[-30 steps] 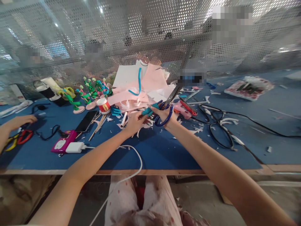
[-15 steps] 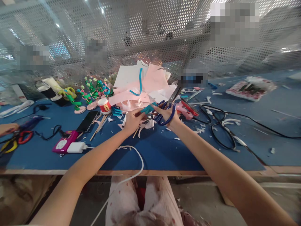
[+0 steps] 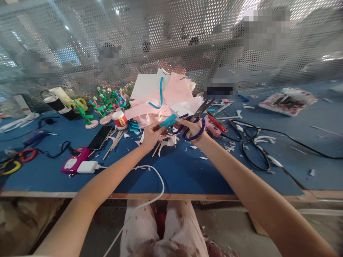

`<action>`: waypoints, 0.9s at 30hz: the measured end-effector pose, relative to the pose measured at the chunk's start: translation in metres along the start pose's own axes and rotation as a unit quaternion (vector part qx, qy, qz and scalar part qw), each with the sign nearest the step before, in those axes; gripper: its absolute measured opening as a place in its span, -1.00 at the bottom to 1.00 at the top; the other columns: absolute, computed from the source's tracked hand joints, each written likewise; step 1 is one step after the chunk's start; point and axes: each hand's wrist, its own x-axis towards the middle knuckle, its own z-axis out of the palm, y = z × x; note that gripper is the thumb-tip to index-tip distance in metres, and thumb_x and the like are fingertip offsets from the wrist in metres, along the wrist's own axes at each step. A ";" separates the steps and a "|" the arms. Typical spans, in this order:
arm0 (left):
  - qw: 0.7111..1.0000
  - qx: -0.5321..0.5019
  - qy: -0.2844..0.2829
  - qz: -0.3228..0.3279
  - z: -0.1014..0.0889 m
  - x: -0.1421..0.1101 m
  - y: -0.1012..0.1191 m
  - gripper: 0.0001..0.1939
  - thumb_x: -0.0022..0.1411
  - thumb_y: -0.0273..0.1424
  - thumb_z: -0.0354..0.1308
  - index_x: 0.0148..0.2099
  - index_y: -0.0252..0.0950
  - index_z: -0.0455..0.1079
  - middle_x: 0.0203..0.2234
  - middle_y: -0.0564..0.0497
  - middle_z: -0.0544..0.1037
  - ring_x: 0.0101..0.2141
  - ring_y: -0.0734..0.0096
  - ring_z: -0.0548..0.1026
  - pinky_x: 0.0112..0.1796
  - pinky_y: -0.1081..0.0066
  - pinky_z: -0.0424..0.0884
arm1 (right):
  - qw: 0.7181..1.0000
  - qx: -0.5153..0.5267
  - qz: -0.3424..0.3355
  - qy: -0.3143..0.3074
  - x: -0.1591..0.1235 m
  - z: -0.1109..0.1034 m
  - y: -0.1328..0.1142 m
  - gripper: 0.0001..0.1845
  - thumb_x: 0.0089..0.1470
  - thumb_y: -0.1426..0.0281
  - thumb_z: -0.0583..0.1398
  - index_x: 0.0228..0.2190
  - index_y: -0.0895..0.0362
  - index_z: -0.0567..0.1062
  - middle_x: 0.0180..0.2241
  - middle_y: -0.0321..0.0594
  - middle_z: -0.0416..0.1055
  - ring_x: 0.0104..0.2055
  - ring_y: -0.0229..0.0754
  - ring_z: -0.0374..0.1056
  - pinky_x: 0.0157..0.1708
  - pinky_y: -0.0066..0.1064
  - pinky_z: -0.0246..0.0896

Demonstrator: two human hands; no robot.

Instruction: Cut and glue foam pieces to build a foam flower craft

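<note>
My left hand (image 3: 153, 135) pinches a small piece of teal paper (image 3: 168, 121) over the middle of the table. Blue-handled scissors (image 3: 197, 132) hang on the fingers of my right hand (image 3: 195, 131), their blades (image 3: 205, 108) pointing up and away, slightly apart. My right fingertips are close to the paper's right end; whether they touch it I cannot tell. Behind the hands lies a pile of pink paper (image 3: 174, 89) and white sheets, with a teal strip (image 3: 161, 93) on top. Folded teal pieces (image 3: 133, 125) lie left of my left hand.
A red-and-white paper cup (image 3: 119, 120), a phone (image 3: 100, 138) and a magenta power box (image 3: 75, 160) with a white plug stand left. Green paper plants (image 3: 85, 114) are behind them. A pink glue gun (image 3: 213, 127) and black cable (image 3: 254, 153) lie right. Paper scraps are scattered around.
The teal paper now shows flatter and more fully between my hands. My right hand and the scissors have shifted slightly right, blades turned more sideways. Another person's hand at far left has gone from view.
</note>
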 end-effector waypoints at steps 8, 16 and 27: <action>1.000 0.011 0.014 0.010 -0.001 -0.001 0.003 -0.66 -0.03 -0.37 0.25 -0.14 -0.28 0.39 -0.56 0.08 0.52 -0.52 0.42 0.52 -0.41 0.39 0.49 | 1.000 -0.002 0.006 -0.003 0.000 0.000 -0.002 -0.70 -0.42 0.31 0.38 -0.65 0.12 0.37 -0.56 -0.31 0.44 -0.36 -0.13 0.46 -0.14 -0.18 0.37; 0.998 0.020 0.021 0.050 -0.003 0.001 0.001 -0.69 -0.05 -0.30 0.26 -0.21 -0.30 0.46 -0.41 0.02 0.57 -0.47 0.45 0.52 -0.34 0.37 0.50 | 0.999 0.038 0.022 -0.023 0.001 0.000 -0.001 -0.68 -0.48 0.33 0.40 -0.66 0.12 0.36 -0.57 -0.32 0.45 -0.36 -0.11 0.47 -0.09 -0.15 0.33; 0.987 0.091 0.092 0.092 -0.009 0.005 0.002 -0.69 -0.12 -0.38 0.29 -0.24 -0.29 0.51 -0.30 -0.02 0.59 -0.41 0.45 0.48 -0.33 0.42 0.45 | 0.985 -0.172 -0.007 0.013 0.003 -0.009 0.000 -0.71 -0.22 0.18 0.26 -0.63 0.10 0.32 -0.60 -0.23 0.41 -0.55 -0.16 0.37 -0.45 -0.22 0.38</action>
